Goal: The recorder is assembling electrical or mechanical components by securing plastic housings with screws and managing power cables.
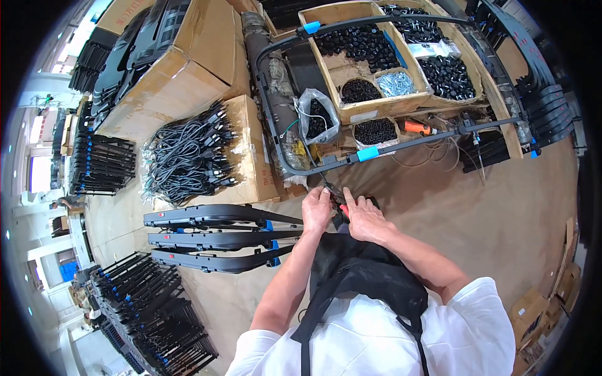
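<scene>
My left hand is closed, its fingertips pinching a thin black cable that hangs from the near corner of a black tubular frame. Close beside it, my right hand is wrapped round a hand tool with a red handle, probably pliers, its index finger stretched along it. The tool's dark head points toward the pinched cable; the exact contact is too small to make out. Blue tape is wrapped round the frame, which lies across the bench before me.
Beyond the frame stand wooden bins of black caps and silver screws, and a plastic bag of black parts. An orange-handled tool lies near them. At left are bundled black cables on a carton and several black curved housings.
</scene>
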`<state>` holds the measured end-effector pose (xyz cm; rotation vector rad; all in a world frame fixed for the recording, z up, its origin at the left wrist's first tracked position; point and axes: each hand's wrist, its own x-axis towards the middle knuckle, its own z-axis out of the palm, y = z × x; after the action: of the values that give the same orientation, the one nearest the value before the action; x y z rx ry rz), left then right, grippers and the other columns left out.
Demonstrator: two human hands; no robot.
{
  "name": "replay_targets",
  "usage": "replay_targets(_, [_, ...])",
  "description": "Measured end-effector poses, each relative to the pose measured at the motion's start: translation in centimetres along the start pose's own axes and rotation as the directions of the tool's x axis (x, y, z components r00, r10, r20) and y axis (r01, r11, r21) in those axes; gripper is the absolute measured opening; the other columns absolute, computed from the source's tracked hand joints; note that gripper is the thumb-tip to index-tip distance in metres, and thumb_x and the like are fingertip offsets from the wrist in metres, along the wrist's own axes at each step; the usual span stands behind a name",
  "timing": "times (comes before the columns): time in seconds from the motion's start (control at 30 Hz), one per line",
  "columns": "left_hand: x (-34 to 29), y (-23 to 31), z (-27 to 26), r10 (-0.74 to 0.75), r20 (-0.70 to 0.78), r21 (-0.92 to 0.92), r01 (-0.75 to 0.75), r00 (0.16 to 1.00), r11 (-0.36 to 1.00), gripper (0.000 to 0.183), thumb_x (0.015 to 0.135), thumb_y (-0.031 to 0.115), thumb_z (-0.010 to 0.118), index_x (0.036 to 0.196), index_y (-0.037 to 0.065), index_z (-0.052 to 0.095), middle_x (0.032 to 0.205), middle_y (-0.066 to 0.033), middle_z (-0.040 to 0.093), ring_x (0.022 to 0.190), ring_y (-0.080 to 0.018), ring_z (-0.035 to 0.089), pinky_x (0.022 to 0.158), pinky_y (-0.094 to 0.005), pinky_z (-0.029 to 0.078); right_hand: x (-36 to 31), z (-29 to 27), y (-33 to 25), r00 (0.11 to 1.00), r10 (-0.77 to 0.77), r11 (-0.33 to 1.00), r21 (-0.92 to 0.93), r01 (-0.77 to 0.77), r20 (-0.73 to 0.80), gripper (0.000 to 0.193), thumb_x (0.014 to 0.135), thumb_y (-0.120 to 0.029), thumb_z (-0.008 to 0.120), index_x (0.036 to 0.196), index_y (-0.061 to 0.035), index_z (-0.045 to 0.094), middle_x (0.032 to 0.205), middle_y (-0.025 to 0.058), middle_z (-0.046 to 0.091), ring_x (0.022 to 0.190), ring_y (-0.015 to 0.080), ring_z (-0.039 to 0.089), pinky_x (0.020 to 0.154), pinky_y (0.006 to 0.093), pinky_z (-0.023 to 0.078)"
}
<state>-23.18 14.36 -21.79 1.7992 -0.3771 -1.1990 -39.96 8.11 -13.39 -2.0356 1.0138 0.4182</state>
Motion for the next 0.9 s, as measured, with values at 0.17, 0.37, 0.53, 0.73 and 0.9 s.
replay_targets(0.17, [0.4,1.6,-0.7,0.069,0.11,-0.124,-0.055,0.992,0.991,0.031,0.109,0.019,0.057,0.123,-0.006,0.067,0.106,-0.0113,0.074,0.095,-0.0182,0.073,0.085,-0.0336,0.061,-1.0,-1.2,0.4,0.993,-0.047,0.997,-0.066,0.04,-0.11,0.094,0.086,-0.012,0.067,0.168,-0.0065,0.023,0.122,0.0271,0.055,0.118,0.0458,0.056,0.103,0.0544,0.05])
replay_targets(0.37, [0.7,5.2,-1.8,-0.038,0.169,0.068,0.027,0.985,0.997,0.038,0.108,0.026,0.053,0.12,-0.007,0.068,0.1,-0.0127,0.077,0.084,-0.0211,0.075,0.078,-0.0363,0.061,-1.4,-0.8,-0.1,0.966,-0.106,0.994,-0.041,0.099,-0.237,0.094,0.083,-0.01,0.07,0.167,-0.0105,0.028,0.114,0.0266,0.055,0.108,0.0469,0.063,0.092,0.0544,0.056])
replay_targets(0.53, [1.4,14.1,-4.1,0.44,0.058,0.843,-0.28,0.896,0.459,0.048,0.107,0.04,0.052,0.106,-0.001,0.078,0.106,-0.0172,0.078,0.089,-0.0356,0.074,0.079,-0.0478,0.057,-2.2,0.1,-1.4,0.923,-0.126,0.992,-0.075,0.106,-0.363,0.088,0.085,-0.009,0.069,0.166,-0.0196,0.035,0.108,0.0269,0.057,0.092,0.0467,0.068,0.08,0.0536,0.059])
replay_targets(0.73, [7.3,13.3,-3.2,0.348,0.436,0.892,-0.45,0.83,-0.042,0.051,0.101,0.05,0.052,0.1,0.009,0.083,0.109,-0.0139,0.079,0.113,-0.0338,0.068,0.107,-0.0495,0.039,-1.0,2.8,-5.2,0.829,-0.005,0.999,-0.043,-0.023,-0.56,0.078,0.088,-0.009,0.068,0.161,-0.023,0.045,0.107,0.0251,0.056,0.091,0.0459,0.068,0.076,0.0533,0.06])
replay_targets(0.9, [8.8,11.6,-3.8,0.38,0.438,0.818,-0.536,0.815,0.207,0.049,0.103,0.045,0.051,0.099,0.005,0.078,0.105,-0.0233,0.077,0.104,-0.0431,0.072,0.096,-0.0542,0.052,0.2,5.1,-7.6,0.785,0.078,0.99,-0.046,-0.134,-0.615,0.08,0.088,-0.01,0.07,0.162,-0.0232,0.043,0.108,0.0238,0.055,0.09,0.0439,0.068,0.074,0.0508,0.06])
